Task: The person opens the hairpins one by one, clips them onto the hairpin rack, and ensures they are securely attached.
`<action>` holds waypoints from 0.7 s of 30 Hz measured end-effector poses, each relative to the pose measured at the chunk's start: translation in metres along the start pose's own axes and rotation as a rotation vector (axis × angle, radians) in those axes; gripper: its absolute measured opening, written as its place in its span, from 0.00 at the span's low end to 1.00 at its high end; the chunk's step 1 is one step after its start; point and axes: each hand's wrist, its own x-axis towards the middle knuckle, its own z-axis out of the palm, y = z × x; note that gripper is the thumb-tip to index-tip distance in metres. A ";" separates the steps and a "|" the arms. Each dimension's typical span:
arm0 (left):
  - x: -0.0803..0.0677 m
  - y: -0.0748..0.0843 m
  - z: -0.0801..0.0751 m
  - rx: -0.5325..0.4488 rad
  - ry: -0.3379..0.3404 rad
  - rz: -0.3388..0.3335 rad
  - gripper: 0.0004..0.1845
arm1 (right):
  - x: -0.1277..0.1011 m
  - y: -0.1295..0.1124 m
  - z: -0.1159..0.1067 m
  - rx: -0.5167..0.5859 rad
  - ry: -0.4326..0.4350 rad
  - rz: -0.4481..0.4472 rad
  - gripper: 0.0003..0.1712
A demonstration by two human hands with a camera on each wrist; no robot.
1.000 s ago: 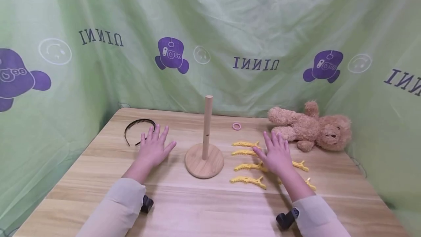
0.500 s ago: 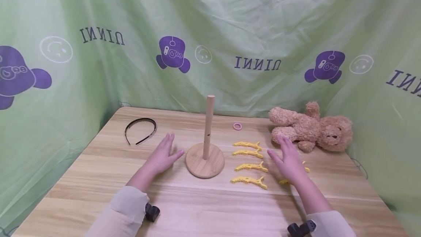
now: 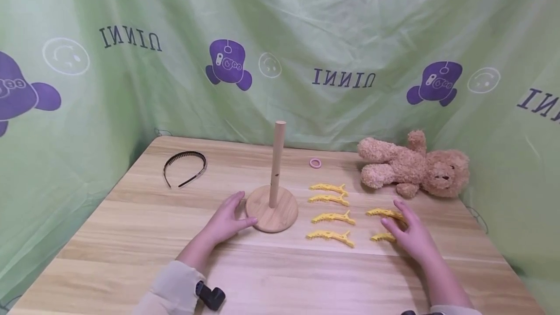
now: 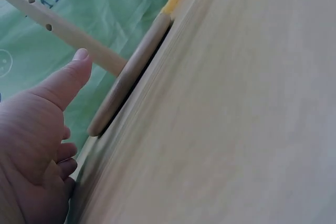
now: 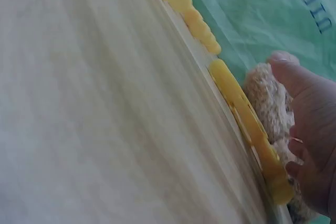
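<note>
A round wooden stand with an upright rod stands mid-table. My left hand is at the left of its base, thumb and fingers spread; whether it touches the base is unclear. The left wrist view shows the thumb raised near the rod. My right hand hovers by two yellow hair clips, the farther clip and the nearer clip, both partly hidden by it. In the right wrist view a yellow clip lies on the table, below the raised thumb.
Several more yellow clips lie in a column right of the stand. A pink ring lies behind them. A black headband is at back left, a brown teddy bear at back right. Green cloth hangs around the table.
My left hand has moved right, from near the headband to the stand's base. The right hand has moved right and nearer, from the clip column to the right-hand clips. Both have lowered.
</note>
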 end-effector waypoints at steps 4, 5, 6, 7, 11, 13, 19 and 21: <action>-0.001 0.003 0.007 0.041 0.007 0.018 0.50 | -0.003 0.010 -0.001 -0.012 -0.037 0.017 0.47; -0.001 0.003 0.008 0.054 0.009 0.024 0.50 | -0.003 0.011 -0.001 -0.008 -0.045 0.022 0.48; -0.001 0.004 0.009 0.067 0.013 0.029 0.50 | -0.004 0.012 -0.001 -0.002 -0.054 0.030 0.49; -0.001 0.005 0.010 0.077 0.018 0.032 0.50 | -0.004 0.013 -0.001 0.000 -0.057 0.038 0.50; -0.001 0.006 0.012 0.097 0.042 0.028 0.49 | -0.004 0.016 -0.004 0.008 -0.058 0.055 0.50; -0.002 0.005 0.012 0.097 0.047 0.020 0.48 | -0.005 0.019 -0.006 0.007 -0.063 0.061 0.49; -0.002 0.006 0.013 0.105 0.040 0.004 0.47 | -0.012 0.026 -0.015 0.020 -0.112 0.111 0.47; -0.003 0.007 0.012 0.102 0.042 0.002 0.47 | -0.013 0.027 -0.018 0.012 -0.133 0.120 0.47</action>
